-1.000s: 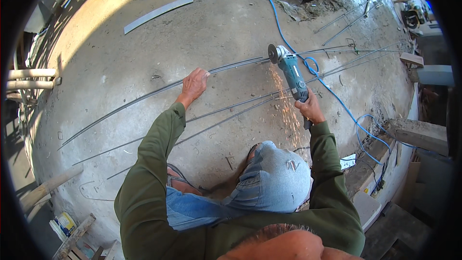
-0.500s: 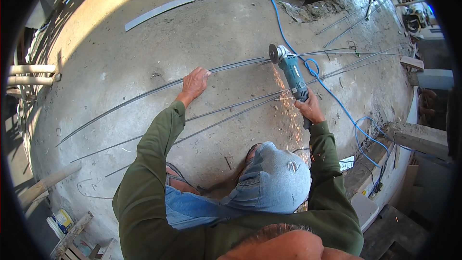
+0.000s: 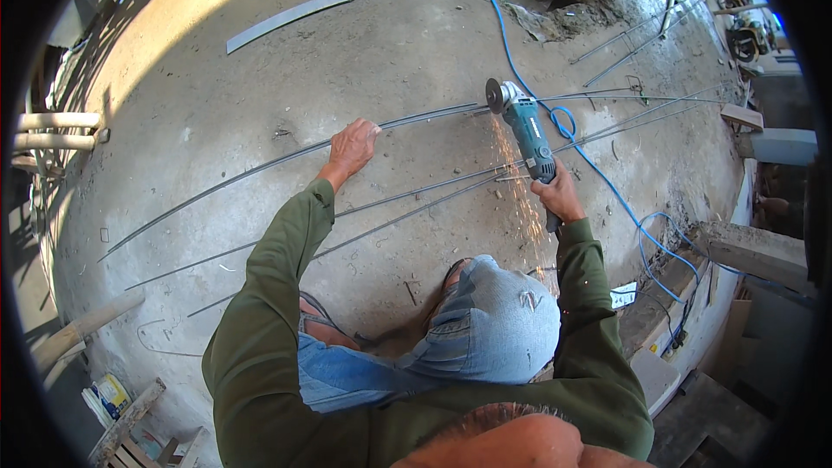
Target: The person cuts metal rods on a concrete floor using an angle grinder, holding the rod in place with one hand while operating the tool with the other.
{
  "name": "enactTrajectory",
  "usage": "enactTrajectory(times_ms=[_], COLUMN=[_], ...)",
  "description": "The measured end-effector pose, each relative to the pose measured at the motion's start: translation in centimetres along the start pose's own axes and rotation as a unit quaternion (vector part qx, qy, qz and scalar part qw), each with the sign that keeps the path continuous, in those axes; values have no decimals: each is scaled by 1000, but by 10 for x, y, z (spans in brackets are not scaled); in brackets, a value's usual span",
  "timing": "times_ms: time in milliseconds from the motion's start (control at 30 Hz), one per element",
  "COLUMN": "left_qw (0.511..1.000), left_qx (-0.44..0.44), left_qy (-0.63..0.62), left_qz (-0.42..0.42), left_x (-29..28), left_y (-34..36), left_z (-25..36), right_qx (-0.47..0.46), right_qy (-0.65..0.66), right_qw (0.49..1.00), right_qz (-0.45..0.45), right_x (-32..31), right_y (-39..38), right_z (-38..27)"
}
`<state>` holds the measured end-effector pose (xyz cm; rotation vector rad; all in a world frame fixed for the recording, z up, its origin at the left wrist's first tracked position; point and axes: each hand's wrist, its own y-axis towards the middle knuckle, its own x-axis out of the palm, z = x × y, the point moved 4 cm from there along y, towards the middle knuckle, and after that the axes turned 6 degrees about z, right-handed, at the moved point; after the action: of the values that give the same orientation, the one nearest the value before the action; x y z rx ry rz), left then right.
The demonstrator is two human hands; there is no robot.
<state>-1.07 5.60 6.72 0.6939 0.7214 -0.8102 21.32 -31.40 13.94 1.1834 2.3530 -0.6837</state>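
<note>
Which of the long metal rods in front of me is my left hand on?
The tight bundle running from your left hand to the grinder. The other long rods, nearer your knee, lie spread apart, with neither hand on them.

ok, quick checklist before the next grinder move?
1. Left hand on the thin steel rods: ok, closed on them left of the cutting disc.
2. Right hand on the angle grinder: ok, wrapped around its rear end.
3. Gloves: not ok, both hands bare.
4. Spark path: not ok, sparks stream back toward the denim-covered knee.
5. Blue cord clear of the work: not ok, I'd say; it loops right beside the grinder.
6. Disc guard: cannot tell, too small.
</note>
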Motion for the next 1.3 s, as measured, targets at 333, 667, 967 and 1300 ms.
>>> enactTrajectory(times_ms=[333, 667, 967, 1300], left_qw=[1000, 1000, 1000, 997], left_qx=[-17, -13, -13, -44], left_qy=[8, 0, 5, 3], left_qz=[-18, -10, -14, -59], left_x=[-1, 1, 1, 13], left_y=[1, 2, -2, -11], left_z=[-2, -1, -3, -7], right_qx=[43, -2, 2, 79], right_qy=[-15, -19, -45, 81], right_qw=[999, 1000, 999, 993], right_qz=[-7, 7, 10, 13], right_x=[-2, -4, -2, -4], right_y=[-7, -1, -1, -28], right_z=[-2, 2, -6, -21])
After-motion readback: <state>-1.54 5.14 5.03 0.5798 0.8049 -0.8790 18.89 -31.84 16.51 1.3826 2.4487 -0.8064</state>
